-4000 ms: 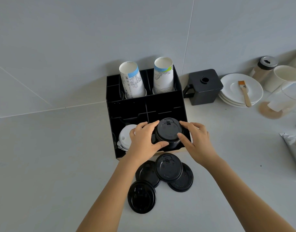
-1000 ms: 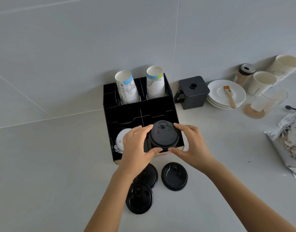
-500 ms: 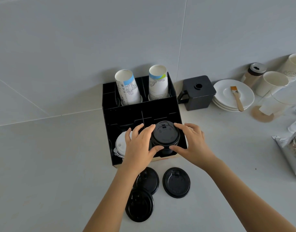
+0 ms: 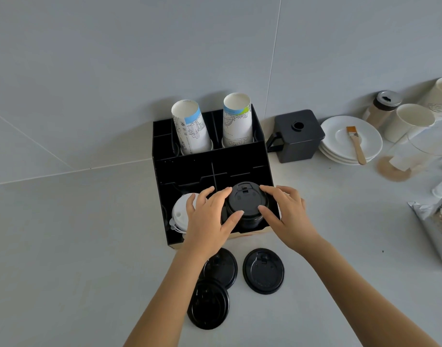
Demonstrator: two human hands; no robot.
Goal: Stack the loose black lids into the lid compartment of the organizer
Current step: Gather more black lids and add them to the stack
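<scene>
A black organizer (image 4: 189,169) stands against the wall. In its front right compartment sits a stack of black lids (image 4: 246,205). My left hand (image 4: 207,219) and my right hand (image 4: 286,216) press against the stack from either side, fingers curled on the top lid. Three loose black lids lie on the counter in front: one (image 4: 263,271) on the right, one (image 4: 223,267) partly under my left forearm, one (image 4: 208,305) nearest me. White lids (image 4: 181,215) fill the front left compartment, partly hidden by my left hand.
Two paper cup stacks (image 4: 189,128) (image 4: 237,121) stand in the organizer's back row. To the right are a black square container (image 4: 298,135), stacked white plates (image 4: 365,136) with a brush (image 4: 355,144), paper cups (image 4: 410,121), a shaker jar (image 4: 382,106) and a foil bag (image 4: 437,216).
One loose lid has left the counter since four seconds ago, leaving three. Over the last second both hands stayed on the stack, which sank slightly deeper into the compartment.
</scene>
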